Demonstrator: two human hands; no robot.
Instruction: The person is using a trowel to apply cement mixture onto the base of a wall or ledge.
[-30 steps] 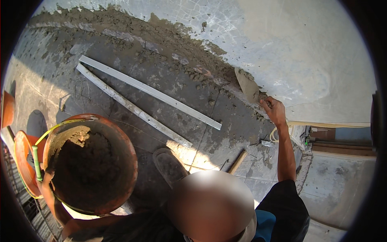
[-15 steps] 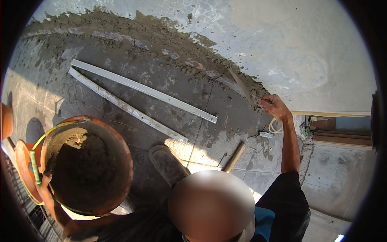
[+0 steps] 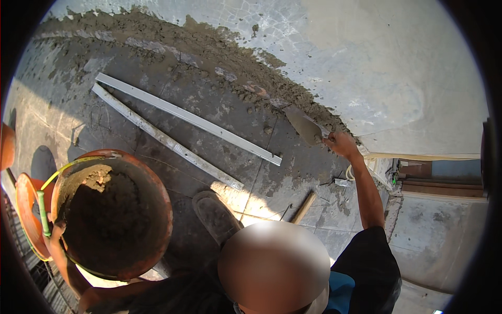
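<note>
My right hand (image 3: 342, 144) is closed round the handle of a pointed trowel (image 3: 304, 127). The trowel's flat blade lies beside a rough band of wet grey mortar (image 3: 204, 49) along the foot of the wall. At the lower left, my left hand (image 3: 56, 235) grips the side of an orange bucket (image 3: 166, 209), its fingers curled at the rim. Grey mortar (image 3: 112, 220) sits inside the bucket, mostly in shadow, with one sunlit lump. The bucket's wire handle with a green grip (image 3: 43, 214) hangs down beside my left hand.
Two long pale metal bars (image 3: 188, 120) lie on the tiled floor, meeting at their far-left ends. A short wooden stick (image 3: 304, 208) rests near my foot (image 3: 214, 212). Behind the bucket stands another orange container (image 3: 26, 209). A pale cable (image 3: 361, 162) runs along the right.
My right hand has moved left and slightly down with the trowel, whose blade now shows flatter, off the mortar's edge. My left hand still holds the bucket.
</note>
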